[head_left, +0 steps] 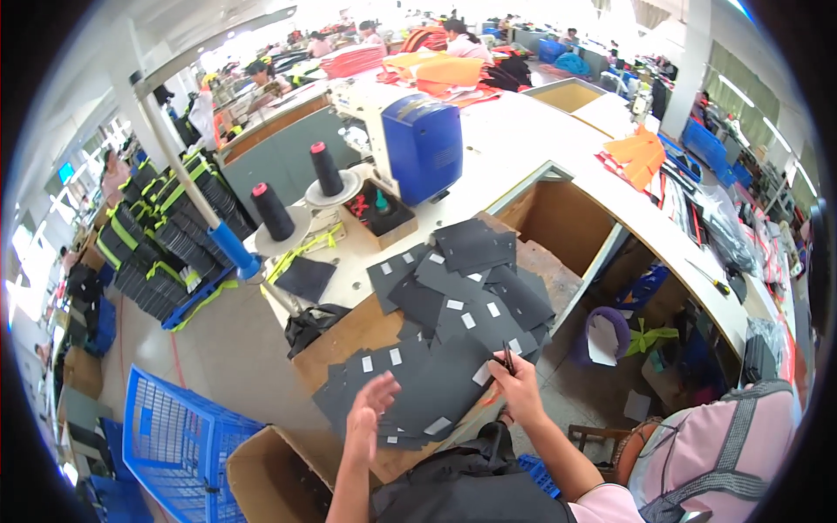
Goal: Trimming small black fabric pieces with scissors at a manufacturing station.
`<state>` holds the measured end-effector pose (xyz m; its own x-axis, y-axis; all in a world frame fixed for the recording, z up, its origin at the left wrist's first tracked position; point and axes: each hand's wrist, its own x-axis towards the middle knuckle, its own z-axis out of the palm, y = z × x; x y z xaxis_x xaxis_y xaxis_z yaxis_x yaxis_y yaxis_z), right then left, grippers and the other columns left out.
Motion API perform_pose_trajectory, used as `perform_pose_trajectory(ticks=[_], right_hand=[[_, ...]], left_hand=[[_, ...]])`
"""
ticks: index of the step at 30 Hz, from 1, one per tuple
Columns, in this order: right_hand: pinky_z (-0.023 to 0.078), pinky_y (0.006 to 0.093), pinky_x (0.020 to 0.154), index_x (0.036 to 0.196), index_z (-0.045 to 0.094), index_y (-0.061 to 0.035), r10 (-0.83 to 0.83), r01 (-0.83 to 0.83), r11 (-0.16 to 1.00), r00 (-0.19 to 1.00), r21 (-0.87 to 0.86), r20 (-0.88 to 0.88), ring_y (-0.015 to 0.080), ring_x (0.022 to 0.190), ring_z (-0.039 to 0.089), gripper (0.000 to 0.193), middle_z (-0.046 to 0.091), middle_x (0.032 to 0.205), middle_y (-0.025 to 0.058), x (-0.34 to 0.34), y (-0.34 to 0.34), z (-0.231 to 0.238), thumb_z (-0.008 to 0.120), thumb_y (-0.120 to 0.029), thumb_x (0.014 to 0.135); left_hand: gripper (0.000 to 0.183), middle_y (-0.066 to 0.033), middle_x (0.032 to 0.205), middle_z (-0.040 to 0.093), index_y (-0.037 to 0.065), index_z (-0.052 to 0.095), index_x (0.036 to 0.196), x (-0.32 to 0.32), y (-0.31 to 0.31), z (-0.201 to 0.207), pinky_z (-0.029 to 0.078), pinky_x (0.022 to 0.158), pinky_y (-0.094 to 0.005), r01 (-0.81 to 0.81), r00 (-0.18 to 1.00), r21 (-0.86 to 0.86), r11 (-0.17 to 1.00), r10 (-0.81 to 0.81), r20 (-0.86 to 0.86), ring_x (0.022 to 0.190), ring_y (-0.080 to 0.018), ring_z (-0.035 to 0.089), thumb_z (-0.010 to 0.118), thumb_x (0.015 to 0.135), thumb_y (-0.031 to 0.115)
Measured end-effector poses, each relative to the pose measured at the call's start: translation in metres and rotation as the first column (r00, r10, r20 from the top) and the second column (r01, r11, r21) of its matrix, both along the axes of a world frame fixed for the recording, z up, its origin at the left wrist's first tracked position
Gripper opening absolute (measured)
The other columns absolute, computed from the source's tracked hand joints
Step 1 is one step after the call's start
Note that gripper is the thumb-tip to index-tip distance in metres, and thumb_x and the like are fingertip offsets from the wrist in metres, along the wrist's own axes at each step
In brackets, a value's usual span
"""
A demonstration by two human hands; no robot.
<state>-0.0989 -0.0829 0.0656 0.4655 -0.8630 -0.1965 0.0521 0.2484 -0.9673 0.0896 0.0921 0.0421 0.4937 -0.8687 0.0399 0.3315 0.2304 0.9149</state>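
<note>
My left hand [370, 410] is raised with its fingers apart over the near left of a spread of dark grey fabric pieces [436, 370], holding nothing. Many of these flat pieces carry a small white label [468, 321], and they overlap across a brown board. At the right edge of the spread, my right hand [520, 388] is closed around a small dark pointed tool [507, 356] that looks like thread snips. Its lower part is hidden in the fingers. A white label [481, 374] lies just beside that hand.
Beyond the pieces stands a blue and white sewing machine [423, 144] with black thread cones [273, 212] to its left. A blue basket [179, 444] and a cardboard box [275, 475] are at near left. Another person [706, 444] in pink sits close on the right.
</note>
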Motion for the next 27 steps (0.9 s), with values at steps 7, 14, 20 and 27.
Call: perform_pose_trajectory(ticks=[7,14,20,27], right_hand=[[0.039,0.0259,0.053,0.087,0.063,0.002,0.205,-0.329,0.768,0.939,-0.55,-0.275,0.0114,0.058,0.051,0.009,0.054,0.067,0.007,0.001,0.038,0.017,0.064,-0.002,0.078],[0.04,0.0265,0.062,0.104,0.062,-0.004,-0.143,-0.047,0.543,0.979,-0.838,-0.147,0.0197,0.063,0.048,0.027,0.053,0.078,0.0073,0.005,0.044,0.017,0.057,0.006,0.079],[0.046,0.0298,0.059,0.097,0.058,-0.0038,-0.015,-0.219,0.68,0.95,-0.7,-0.312,0.0223,0.065,0.055,0.031,0.054,0.082,0.0103,-0.014,0.049,0.0,0.07,0.0,0.068],[0.042,0.0332,0.053,0.096,0.06,-0.0068,-0.077,-0.262,0.447,0.941,-0.855,-0.329,0.0244,0.061,0.055,0.028,0.055,0.079,0.0069,-0.019,0.045,-0.002,0.07,-0.005,0.069]], left_hand=[[0.057,-0.0091,0.109,0.062,0.0,0.05,0.123,-0.024,-0.042,0.042,0.043,0.089,-0.0308,0.324,0.856,0.346,0.881,-0.428,0.289,0.102,-0.0182,0.057,0.074,0.074,0.019],[0.028,-0.0082,0.086,0.065,-0.004,0.061,0.096,-0.042,-0.037,0.047,0.051,0.064,-0.0269,0.135,0.98,0.459,0.878,-0.048,-0.195,0.073,-0.0141,0.062,0.073,0.077,0.015],[0.023,-0.0069,0.086,0.064,-0.002,0.061,0.094,-0.034,-0.041,0.029,0.05,0.065,-0.0253,0.178,0.968,0.386,0.905,-0.092,-0.232,0.073,-0.0122,0.06,0.07,0.081,0.015],[0.023,-0.0062,0.084,0.064,-0.002,0.061,0.091,-0.042,-0.037,0.031,0.049,0.065,-0.0249,0.205,0.963,0.423,0.883,-0.106,-0.247,0.072,-0.0117,0.06,0.07,0.081,0.016]])
